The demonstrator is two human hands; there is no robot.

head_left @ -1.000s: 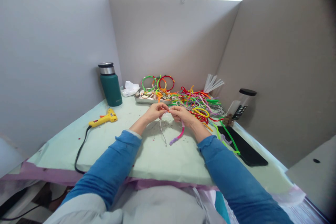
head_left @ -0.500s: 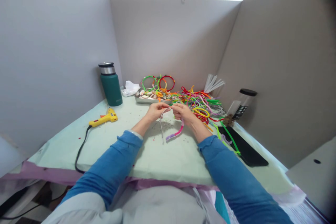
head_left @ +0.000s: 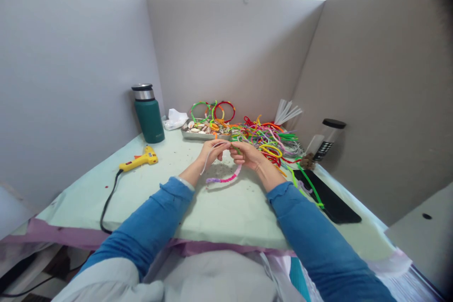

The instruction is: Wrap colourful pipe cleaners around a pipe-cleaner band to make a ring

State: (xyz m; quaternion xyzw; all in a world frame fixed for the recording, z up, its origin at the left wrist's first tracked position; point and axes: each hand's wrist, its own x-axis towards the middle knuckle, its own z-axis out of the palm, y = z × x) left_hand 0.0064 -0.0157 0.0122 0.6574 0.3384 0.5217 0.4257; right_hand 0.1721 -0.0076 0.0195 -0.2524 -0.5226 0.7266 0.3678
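My left hand [head_left: 211,153] and my right hand [head_left: 247,155] meet above the middle of the table, fingertips almost touching. Pinched in my left fingers is a thin pale stem [head_left: 205,164], its free end hanging over the hand. My right hand is closed on a curved strip wrapped in pink and purple [head_left: 230,179], which hangs below it and bends to the left. A bit of green shows at the right fingertips. Where the pale stem and the wrapped strip join is hidden by the fingers.
Behind the hands stand a metal tray of shells [head_left: 200,137], colourful rings [head_left: 224,104] and a heap of pipe cleaners [head_left: 272,137]. Left are a yellow glue gun [head_left: 138,160] and a green bottle [head_left: 149,120]. Right are a black phone-like slab [head_left: 336,203] and a clear tube [head_left: 327,139].
The wrapped strip has swung left and slightly up. The pale stem's free end now lies over my left hand instead of hanging between the hands. Green now shows at my right fingertips.
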